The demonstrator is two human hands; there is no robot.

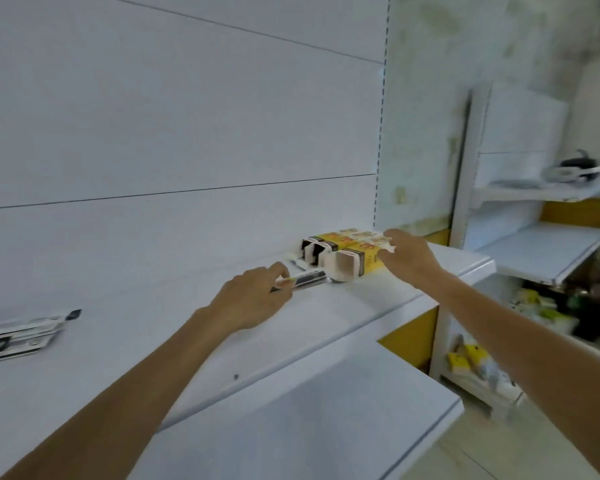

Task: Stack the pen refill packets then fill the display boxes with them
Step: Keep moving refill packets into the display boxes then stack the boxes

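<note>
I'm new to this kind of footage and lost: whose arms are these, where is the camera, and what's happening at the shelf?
No machine here: a person wears a camera on the head, so the single picture looks forward and down along their own bare arms. The left hand grips a pen refill packet, perhaps several, on the white shelf, beside the yellow display boxes. The right hand touches the boxes' right end; blur hides whether it grips. More packets lie in a loose pile far left.
</note>
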